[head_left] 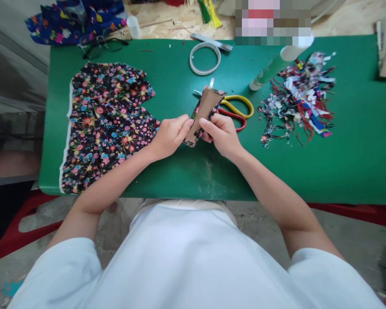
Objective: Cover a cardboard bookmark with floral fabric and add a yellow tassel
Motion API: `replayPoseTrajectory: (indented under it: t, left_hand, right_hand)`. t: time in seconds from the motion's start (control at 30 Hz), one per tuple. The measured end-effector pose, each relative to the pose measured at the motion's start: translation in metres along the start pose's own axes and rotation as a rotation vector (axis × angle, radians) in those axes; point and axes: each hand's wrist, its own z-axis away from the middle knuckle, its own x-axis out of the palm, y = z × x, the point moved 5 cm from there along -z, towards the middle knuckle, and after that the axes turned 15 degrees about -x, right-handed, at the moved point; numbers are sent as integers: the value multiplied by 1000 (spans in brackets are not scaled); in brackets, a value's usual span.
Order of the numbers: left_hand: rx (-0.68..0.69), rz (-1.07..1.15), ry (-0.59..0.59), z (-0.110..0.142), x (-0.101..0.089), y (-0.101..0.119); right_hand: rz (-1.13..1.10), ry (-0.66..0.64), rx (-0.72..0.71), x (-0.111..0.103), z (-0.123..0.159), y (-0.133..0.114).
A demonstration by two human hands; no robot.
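Between my two hands is a small piece of brown cardboard with black floral fabric folded round its edges. My left hand pinches its lower left edge with thumb and fingers. On the other side my right hand grips it, thumb pressed on the cardboard face and fingers behind. Scissors with one yellow and one red handle lie just beyond, partly hidden by the cardboard piece. Left of my hands a larger sheet of black floral fabric is spread flat, with a notch cut in its right side.
On the green table lie a roll of tape, a box-cutter knife, eyeglasses and a heap of fabric scraps. A white-and-green tube stands near the scraps. Blue patterned cloth sits at the back left.
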Motion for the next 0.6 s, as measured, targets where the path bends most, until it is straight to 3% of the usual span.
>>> replayPoseTrajectory:
  t: [0.13,0.3,0.4,0.6]
  left_hand:
    - [-70,125,-69,0,2,-4]
    - [-114,350,-243,1,9,-17]
    - [-83,299,-304,-1,12,-23]
    - [-30,189,-270,-4,11,-19]
  right_hand:
    - [144,7,-37,-4,1,-4]
    - [31,65,2,-6,0,0]
    - [12,105,16,-8,-1,2]
    - [72,124,-28,-10,0,0]
